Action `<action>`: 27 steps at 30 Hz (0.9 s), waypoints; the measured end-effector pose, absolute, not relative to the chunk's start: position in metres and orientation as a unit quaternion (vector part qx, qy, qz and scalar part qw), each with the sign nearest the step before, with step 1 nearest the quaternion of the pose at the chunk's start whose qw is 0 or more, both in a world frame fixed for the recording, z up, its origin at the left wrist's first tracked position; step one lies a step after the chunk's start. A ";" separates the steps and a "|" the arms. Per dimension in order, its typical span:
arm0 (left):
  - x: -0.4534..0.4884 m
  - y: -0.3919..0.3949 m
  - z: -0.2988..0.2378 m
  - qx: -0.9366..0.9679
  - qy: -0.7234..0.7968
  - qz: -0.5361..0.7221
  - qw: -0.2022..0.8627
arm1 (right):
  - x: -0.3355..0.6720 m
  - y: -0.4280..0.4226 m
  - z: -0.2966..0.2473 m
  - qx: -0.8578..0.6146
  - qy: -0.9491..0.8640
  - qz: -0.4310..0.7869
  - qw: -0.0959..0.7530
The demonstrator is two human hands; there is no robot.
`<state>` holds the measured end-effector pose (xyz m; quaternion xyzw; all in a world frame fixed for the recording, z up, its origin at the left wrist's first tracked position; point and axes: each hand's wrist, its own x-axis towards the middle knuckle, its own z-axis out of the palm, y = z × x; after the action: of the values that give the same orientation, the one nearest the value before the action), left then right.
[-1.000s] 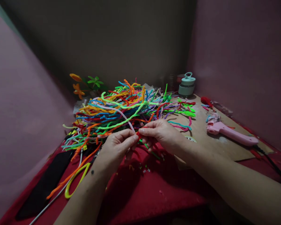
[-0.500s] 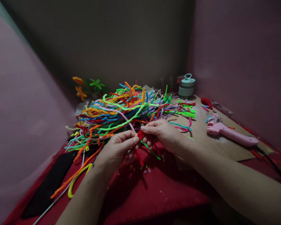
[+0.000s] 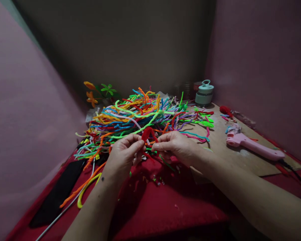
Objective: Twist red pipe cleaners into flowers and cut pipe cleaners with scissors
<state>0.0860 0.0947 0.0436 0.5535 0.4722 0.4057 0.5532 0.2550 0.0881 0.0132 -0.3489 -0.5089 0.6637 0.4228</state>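
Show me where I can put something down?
Bare red cloth lies nearer than the left hand and right hand pinching the red pipe cleaner. The brown board is free beside the pink glue gun. The pipe cleaner pile is crowded.

We see the bent pipe cleaner (image 3: 147, 133) as plain red, the same red as the cloth (image 3: 170, 207) over the counter. The pile of pipe cleaners (image 3: 137, 115) mixes neon green, orange, yellow, blue, purple, pink and red (no single shade leads, though the neon green catches us first). We make out a pale brown board (image 3: 230, 150), a pink glue gun (image 3: 253, 147) with a black cord (image 3: 294, 172), and a mint-green container (image 3: 204, 93). The small flowers (image 3: 90, 95) are orange, the leaf sprig (image 3: 107, 88) bright green. We also note a black strip (image 3: 57, 194) and a yellow-green loop (image 3: 86, 192). The side walls (image 3: 27, 110) read dusty pink, unpatterned.
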 end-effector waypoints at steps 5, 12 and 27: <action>0.089 0.093 0.041 0.582 0.468 0.414 0.521 | 0.253 0.088 0.014 -0.266 -0.414 0.717 0.494; 0.093 0.091 0.035 0.615 0.446 0.420 0.497 | 0.248 0.088 0.013 -0.272 -0.408 0.675 0.551; 0.095 0.088 0.028 0.666 0.447 0.430 0.414 | 0.237 0.074 0.010 -0.407 -0.585 0.402 0.575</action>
<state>0.0946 0.0876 0.0276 0.6660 0.4471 0.4303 0.4140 0.2375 0.0739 0.0100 -0.4070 -0.5855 0.4017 0.5746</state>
